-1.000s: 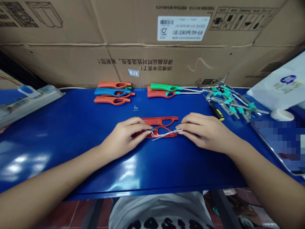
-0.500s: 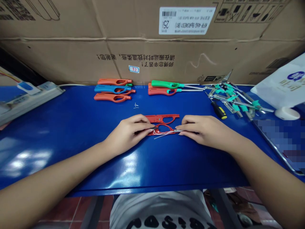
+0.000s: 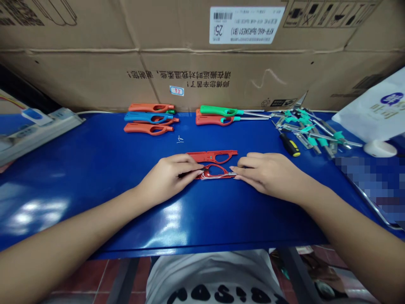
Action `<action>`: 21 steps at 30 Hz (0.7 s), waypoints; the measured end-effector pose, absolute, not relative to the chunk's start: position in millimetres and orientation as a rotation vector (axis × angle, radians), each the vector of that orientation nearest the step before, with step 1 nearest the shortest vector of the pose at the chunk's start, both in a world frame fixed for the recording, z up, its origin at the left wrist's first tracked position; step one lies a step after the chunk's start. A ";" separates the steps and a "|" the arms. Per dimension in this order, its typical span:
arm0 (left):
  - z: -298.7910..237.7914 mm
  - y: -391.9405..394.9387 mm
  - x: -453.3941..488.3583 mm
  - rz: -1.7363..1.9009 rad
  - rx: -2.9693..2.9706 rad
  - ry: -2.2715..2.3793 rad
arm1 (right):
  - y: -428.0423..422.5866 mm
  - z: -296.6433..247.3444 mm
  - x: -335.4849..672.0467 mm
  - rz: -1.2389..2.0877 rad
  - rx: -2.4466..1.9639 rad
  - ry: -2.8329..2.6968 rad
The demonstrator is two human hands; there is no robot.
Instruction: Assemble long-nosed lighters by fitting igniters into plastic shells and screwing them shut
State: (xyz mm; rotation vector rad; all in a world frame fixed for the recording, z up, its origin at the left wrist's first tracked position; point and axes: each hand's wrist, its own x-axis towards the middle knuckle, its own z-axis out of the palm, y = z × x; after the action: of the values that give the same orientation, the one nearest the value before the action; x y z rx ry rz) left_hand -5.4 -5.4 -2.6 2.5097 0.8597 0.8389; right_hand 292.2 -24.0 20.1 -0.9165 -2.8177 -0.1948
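Note:
In front of me lies a red lighter shell half (image 3: 217,170) with its inside upward and a looped handle opening. My left hand (image 3: 175,172) is closed at its left end, pinching a small black part (image 3: 205,169) with thin white wires (image 3: 212,176) running from it. At the shell's right end my right hand (image 3: 261,173) pinches a small silvery metal piece (image 3: 232,173), where the wires lead. Its far end is hidden by the fingers. Just behind lies a second red shell half (image 3: 215,156).
Orange and blue lighter shells (image 3: 148,117) lie at the back left. Green and red lighters (image 3: 218,111) with metal rods are right of them. Loose lighter parts (image 3: 316,131), a screwdriver (image 3: 289,144) and a white bag (image 3: 373,109) lie right. A power strip (image 3: 44,135) stands left.
My right hand has moved slightly left with the metal piece, bringing it lower against the shell. The wires now lie closer along the shell. My left hand has hardly moved.

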 end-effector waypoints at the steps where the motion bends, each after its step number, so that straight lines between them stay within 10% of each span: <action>1: -2.4 -5.6 -5.2 0.842 2.512 0.857 | -23.8 20.1 292.5 -0.189 -0.913 -2.817; 21: 0.5 -10.3 -5.8 0.826 2.556 0.834 | -14.0 18.4 282.3 0.908 -1.257 -2.287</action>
State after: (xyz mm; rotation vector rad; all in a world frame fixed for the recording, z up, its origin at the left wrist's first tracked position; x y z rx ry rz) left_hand -5.8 -10.3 0.5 2.5560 0.8339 0.8263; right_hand 282.3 -14.0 18.4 -1.2568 -2.2874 0.9080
